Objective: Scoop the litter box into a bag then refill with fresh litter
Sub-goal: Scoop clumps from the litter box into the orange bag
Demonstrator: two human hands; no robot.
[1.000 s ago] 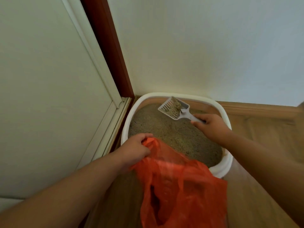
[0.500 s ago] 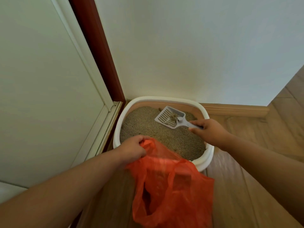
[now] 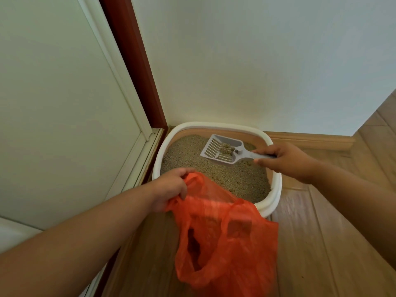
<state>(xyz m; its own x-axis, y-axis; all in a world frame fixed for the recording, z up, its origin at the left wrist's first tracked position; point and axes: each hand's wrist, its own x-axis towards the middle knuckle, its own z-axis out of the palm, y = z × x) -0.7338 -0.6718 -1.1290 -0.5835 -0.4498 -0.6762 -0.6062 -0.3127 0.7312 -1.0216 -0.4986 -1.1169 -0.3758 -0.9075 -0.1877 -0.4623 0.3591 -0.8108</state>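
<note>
A white litter box [image 3: 276, 189] stands in the room's corner, filled with tan litter [image 3: 235, 179]. My right hand [image 3: 285, 161] grips the handle of a grey slotted scoop [image 3: 222, 150], held level above the litter with a small clump in its pan. My left hand [image 3: 171, 189] holds the rim of an orange plastic bag [image 3: 227, 239] just in front of the box. The bag hangs open below my hand and covers the box's near edge.
A white wall [image 3: 257, 61] backs the box, with a wooden skirting board [image 3: 310, 140] along it. A white door [image 3: 53, 103] and dark red frame [image 3: 132, 61] stand on the left. Wooden floor [image 3: 321, 243] stretches to the right and front.
The scoop has tilted flatter and most of its litter has sifted out, leaving a small clump. My right hand has shifted slightly right. The left hand keeps its hold on the bag.
</note>
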